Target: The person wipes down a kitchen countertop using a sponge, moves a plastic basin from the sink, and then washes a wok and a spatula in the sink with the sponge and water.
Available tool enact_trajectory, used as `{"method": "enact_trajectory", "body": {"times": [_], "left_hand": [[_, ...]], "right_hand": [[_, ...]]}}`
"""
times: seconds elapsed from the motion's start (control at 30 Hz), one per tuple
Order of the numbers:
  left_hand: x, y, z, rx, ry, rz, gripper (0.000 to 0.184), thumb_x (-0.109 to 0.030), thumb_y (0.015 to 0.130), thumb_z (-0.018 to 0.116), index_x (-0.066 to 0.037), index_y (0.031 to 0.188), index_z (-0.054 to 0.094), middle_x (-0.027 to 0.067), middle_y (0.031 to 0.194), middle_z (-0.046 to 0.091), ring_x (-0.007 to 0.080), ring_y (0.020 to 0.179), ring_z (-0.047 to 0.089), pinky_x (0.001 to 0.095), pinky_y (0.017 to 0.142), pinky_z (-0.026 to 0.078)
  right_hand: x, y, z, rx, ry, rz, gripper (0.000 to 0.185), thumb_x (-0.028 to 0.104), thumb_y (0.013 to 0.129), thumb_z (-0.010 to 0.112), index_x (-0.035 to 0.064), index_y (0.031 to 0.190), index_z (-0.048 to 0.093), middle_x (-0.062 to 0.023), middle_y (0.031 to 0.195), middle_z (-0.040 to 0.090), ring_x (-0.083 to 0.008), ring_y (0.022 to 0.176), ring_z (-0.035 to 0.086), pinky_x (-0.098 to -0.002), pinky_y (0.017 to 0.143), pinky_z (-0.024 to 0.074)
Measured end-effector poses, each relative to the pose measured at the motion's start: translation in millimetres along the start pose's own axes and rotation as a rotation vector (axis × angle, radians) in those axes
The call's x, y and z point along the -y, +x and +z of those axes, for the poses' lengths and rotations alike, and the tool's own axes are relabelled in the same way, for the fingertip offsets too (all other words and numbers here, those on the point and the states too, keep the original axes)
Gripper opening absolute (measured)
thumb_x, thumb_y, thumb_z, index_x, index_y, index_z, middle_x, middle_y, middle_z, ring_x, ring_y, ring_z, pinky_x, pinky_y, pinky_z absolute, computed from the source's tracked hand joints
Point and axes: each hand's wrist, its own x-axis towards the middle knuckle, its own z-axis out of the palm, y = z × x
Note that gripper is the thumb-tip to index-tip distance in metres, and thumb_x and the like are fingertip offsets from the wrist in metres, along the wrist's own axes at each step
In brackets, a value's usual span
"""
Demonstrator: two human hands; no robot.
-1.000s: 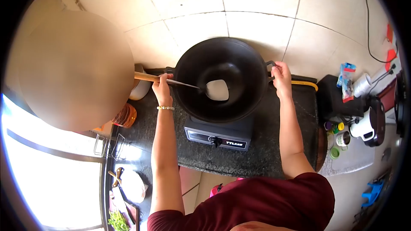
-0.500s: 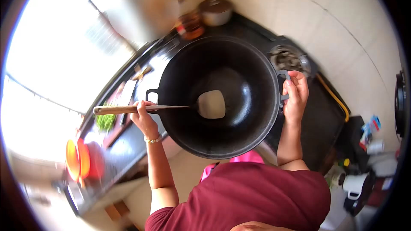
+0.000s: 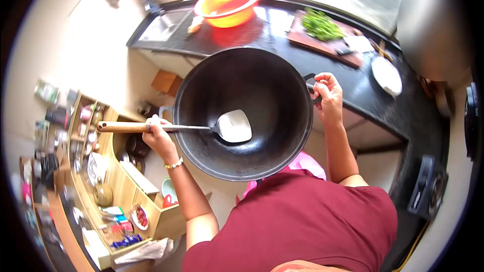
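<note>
A large black wok [image 3: 242,78] is held up in front of my body, its bowl facing me. My right hand [image 3: 328,98] is closed around the loop handle on its right side. At the opposite side, my left hand [image 3: 159,138] grips the left handle together with a spatula [image 3: 234,125]. The spatula's wooden grip sticks out to the left past my fingers, and its flat metal blade lies over the inside of the wok. Nothing else shows in the wok. My left fingers partly hide the wok's left handle.
A black counter [image 3: 348,85] runs behind the wok, with an orange basin [image 3: 229,17], a sink [image 3: 164,25], a cutting board [image 3: 302,38] bearing greens [image 3: 321,26], and a white plate [image 3: 386,75]. A stove burner [image 3: 428,186] sits right; a wooden shelf unit [image 3: 121,196] stands lower left.
My view and body have turned left, away from the stove corner, carrying the wok along. The basin and cutting board now appear behind it. Both hands keep their hold on the wok and spatula.
</note>
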Motion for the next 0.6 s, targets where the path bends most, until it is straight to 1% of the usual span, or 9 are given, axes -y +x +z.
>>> {"method": "enact_trajectory", "body": {"times": [0.07,0.1,0.13,0.2,0.3,0.43,0.47,0.53,0.6], "left_hand": [[12.8,25.5,-40.6,-0.101,0.026,-0.011,0.026,-0.014,0.085,0.053,-0.006,0.062,0.043,0.0013,0.057,0.044,0.0108,0.049,0.044,0.0235,0.046,0.040],[23.6,39.4,-58.4,-0.180,0.036,-0.010,0.028,-0.013,0.084,0.052,-0.006,0.060,0.041,0.0018,0.055,0.044,0.0106,0.047,0.043,0.0238,0.045,0.038],[36.2,45.6,-66.1,-0.249,0.047,-0.003,0.030,-0.012,0.084,0.052,-0.006,0.058,0.039,0.0022,0.053,0.045,0.0103,0.045,0.043,0.0241,0.044,0.037],[60.5,71.6,-97.1,-0.348,0.096,0.001,0.029,-0.012,0.085,0.052,-0.006,0.059,0.041,0.0019,0.053,0.045,0.0103,0.045,0.043,0.0240,0.044,0.037],[92.3,117.1,-135.9,-0.535,0.212,-0.038,0.028,-0.012,0.085,0.051,-0.006,0.060,0.042,0.0019,0.053,0.045,0.0105,0.046,0.044,0.0235,0.044,0.037],[111.8,182.5,-162.9,-0.707,0.154,-0.049,0.025,-0.015,0.083,0.053,-0.004,0.062,0.044,0.0024,0.059,0.043,0.0129,0.053,0.044,0.0260,0.052,0.041],[111.4,201.5,-165.8,-0.717,0.215,-0.001,0.025,-0.015,0.083,0.053,-0.004,0.062,0.045,0.0029,0.061,0.045,0.0140,0.054,0.046,0.0275,0.053,0.042],[112.2,238.3,-167.6,-0.830,0.283,-0.012,0.024,-0.012,0.083,0.051,-0.003,0.062,0.044,0.0037,0.060,0.046,0.0135,0.055,0.046,0.0265,0.055,0.041],[120.7,274.7,-178.4,-0.833,0.403,-0.009,0.025,-0.013,0.084,0.050,-0.003,0.061,0.045,0.0039,0.059,0.047,0.0133,0.055,0.046,0.0270,0.055,0.041]], "right_hand": [[-30.1,32.4,53.5,0.153,0.028,0.060,0.010,0.001,0.081,0.048,0.0058,0.089,0.053,0.0030,0.065,0.048,-0.0013,0.052,0.040,-0.0150,0.040,0.0284],[-45.9,48.1,85.6,0.196,0.008,0.030,0.010,0.001,0.081,0.048,0.0051,0.089,0.053,0.0020,0.067,0.049,-0.0028,0.054,0.042,-0.0157,0.043,0.0306],[-54.4,63.6,103.0,0.223,-0.014,0.130,0.010,0.001,0.080,0.049,0.0042,0.089,0.053,0.0013,0.068,0.050,-0.0039,0.056,0.043,-0.0166,0.046,0.0324],[-98.5,96.8,161.1,0.333,-0.031,0.098,0.010,0.001,0.080,0.049,0.0033,0.088,0.054,0.0011,0.068,0.050,-0.0039,0.056,0.042,-0.0167,0.046,0.0320],[-157.7,141.2,244.3,0.499,-0.053,0.196,0.011,0.003,0.077,0.051,0.0041,0.087,0.055,0.0028,0.069,0.050,-0.0030,0.057,0.042,-0.0175,0.046,0.0320],[-220.2,198.0,354.4,0.704,-0.026,0.242,0.010,0.005,0.078,0.051,0.0070,0.088,0.053,0.0048,0.069,0.048,-0.0030,0.057,0.041,-0.0176,0.048,0.0325],[-237.4,211.0,383.6,0.742,0.017,0.252,0.012,0.003,0.078,0.050,0.0069,0.089,0.053,0.0046,0.071,0.048,-0.0033,0.059,0.041,-0.0181,0.051,0.0334],[-261.9,231.4,433.7,0.795,0.013,0.229,0.014,0.002,0.077,0.049,0.0065,0.090,0.053,0.0042,0.072,0.048,-0.0037,0.062,0.041,-0.0188,0.053,0.0342],[-279.1,252.2,476.2,0.844,0.007,0.260,0.016,0.001,0.077,0.048,0.0055,0.092,0.052,0.0033,0.074,0.049,-0.0043,0.063,0.043,-0.0200,0.055,0.0357]]}}
